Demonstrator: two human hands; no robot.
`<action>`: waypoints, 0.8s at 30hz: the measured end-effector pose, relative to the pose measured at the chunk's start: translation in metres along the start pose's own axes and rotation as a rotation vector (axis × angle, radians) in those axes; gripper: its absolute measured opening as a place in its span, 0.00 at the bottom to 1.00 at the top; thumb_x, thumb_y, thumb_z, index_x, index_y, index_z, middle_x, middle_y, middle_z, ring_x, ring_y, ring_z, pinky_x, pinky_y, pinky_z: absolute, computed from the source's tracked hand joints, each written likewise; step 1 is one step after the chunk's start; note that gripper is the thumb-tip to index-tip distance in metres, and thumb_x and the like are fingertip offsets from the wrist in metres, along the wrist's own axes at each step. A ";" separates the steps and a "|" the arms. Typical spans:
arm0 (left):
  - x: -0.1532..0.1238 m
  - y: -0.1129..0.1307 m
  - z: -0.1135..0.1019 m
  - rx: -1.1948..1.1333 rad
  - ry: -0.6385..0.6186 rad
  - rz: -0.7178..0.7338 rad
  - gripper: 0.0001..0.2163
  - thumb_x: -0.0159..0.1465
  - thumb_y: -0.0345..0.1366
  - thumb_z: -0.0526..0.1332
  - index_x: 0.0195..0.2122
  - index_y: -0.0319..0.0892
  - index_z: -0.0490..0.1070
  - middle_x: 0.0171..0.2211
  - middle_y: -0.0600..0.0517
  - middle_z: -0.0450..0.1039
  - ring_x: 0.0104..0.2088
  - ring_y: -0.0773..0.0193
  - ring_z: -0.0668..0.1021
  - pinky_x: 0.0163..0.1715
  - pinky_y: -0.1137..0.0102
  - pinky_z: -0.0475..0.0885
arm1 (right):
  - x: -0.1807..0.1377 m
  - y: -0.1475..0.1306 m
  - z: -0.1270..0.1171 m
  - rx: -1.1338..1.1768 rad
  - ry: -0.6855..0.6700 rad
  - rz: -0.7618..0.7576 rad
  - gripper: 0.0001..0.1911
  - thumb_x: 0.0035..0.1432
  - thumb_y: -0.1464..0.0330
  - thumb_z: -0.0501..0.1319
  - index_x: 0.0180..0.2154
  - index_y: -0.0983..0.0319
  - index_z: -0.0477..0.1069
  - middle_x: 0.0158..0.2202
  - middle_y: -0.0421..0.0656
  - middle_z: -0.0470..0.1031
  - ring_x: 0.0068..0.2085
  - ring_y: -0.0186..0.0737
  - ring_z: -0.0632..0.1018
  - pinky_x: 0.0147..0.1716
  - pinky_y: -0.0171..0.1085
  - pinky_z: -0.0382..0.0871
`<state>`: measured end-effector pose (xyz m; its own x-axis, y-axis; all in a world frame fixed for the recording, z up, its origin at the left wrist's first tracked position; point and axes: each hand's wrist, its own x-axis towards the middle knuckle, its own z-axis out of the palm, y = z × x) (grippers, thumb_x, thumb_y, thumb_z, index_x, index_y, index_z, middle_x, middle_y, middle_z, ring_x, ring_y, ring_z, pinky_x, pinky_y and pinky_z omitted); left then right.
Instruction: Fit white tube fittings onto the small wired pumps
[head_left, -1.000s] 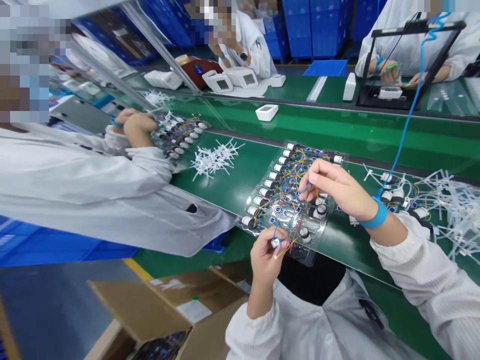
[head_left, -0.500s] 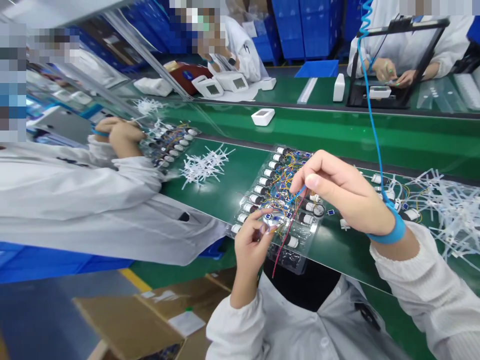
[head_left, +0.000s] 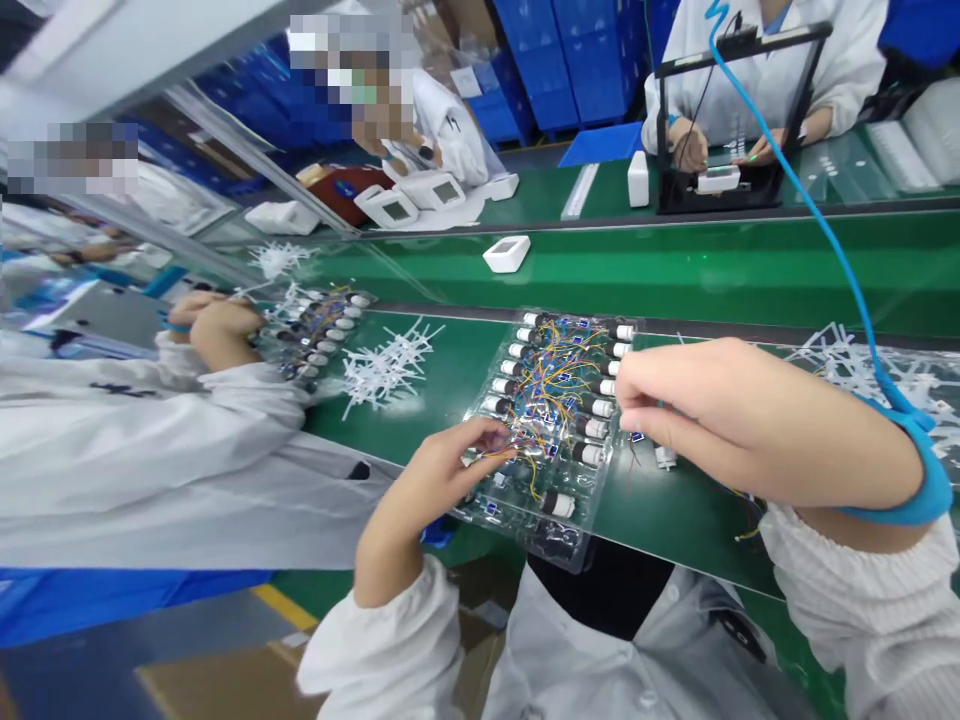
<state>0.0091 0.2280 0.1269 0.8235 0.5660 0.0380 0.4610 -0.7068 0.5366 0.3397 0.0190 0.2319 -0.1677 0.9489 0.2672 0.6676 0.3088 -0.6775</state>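
Note:
In front of me lies a clear plastic tray [head_left: 517, 503] with two rows of small white-and-black cylindrical parts [head_left: 600, 407]. Thin yellow and blue wires [head_left: 556, 378] and tiny blue boards tangle between the rows. My left hand [head_left: 442, 465] reaches over the tray's lower left corner, its thumb and forefinger curled together around something hidden. A single cylindrical part [head_left: 559, 503] sits near the tray's front edge. At the tray's right side, my right hand [head_left: 697, 420] has its fingertips pinched beside the right row; whatever they hold is hidden by the fingers.
White strips lie in a heap [head_left: 390, 365] left of the tray and another pile [head_left: 855, 360] at right. A white block [head_left: 665, 457] rests near my right hand. Behind runs a green belt with a white device [head_left: 508, 254]. A co-worker's arm [head_left: 225, 335] is at left.
My right hand has moved right and lower in view, and the red wire near it no longer shows. My left hand has shifted left, from the tray's middle to its lower left corner.

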 end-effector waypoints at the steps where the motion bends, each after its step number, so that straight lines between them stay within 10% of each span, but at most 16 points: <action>1: 0.004 -0.001 -0.004 0.006 -0.021 0.025 0.17 0.70 0.56 0.70 0.48 0.48 0.82 0.40 0.49 0.87 0.38 0.52 0.87 0.41 0.64 0.81 | -0.001 0.003 -0.001 -0.029 -0.029 -0.004 0.15 0.75 0.69 0.61 0.32 0.57 0.66 0.28 0.39 0.72 0.28 0.40 0.69 0.31 0.42 0.57; 13: 0.071 0.004 -0.030 0.055 -0.219 0.191 0.15 0.72 0.52 0.66 0.50 0.51 0.86 0.46 0.46 0.88 0.45 0.51 0.88 0.47 0.61 0.83 | 0.015 0.041 0.000 -0.175 -0.135 0.061 0.14 0.70 0.77 0.63 0.30 0.59 0.72 0.29 0.40 0.76 0.30 0.40 0.71 0.34 0.41 0.55; 24: 0.162 0.009 -0.014 0.095 -0.473 0.188 0.17 0.65 0.52 0.72 0.27 0.47 0.75 0.23 0.55 0.72 0.24 0.64 0.70 0.28 0.70 0.64 | 0.040 0.103 0.013 -0.243 -0.024 0.465 0.08 0.73 0.73 0.65 0.42 0.63 0.85 0.46 0.52 0.88 0.46 0.50 0.83 0.40 0.42 0.65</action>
<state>0.1424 0.3194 0.1496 0.9442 0.1876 -0.2707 0.3008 -0.8258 0.4770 0.3926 0.0898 0.1642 0.1721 0.9842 -0.0415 0.8240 -0.1669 -0.5414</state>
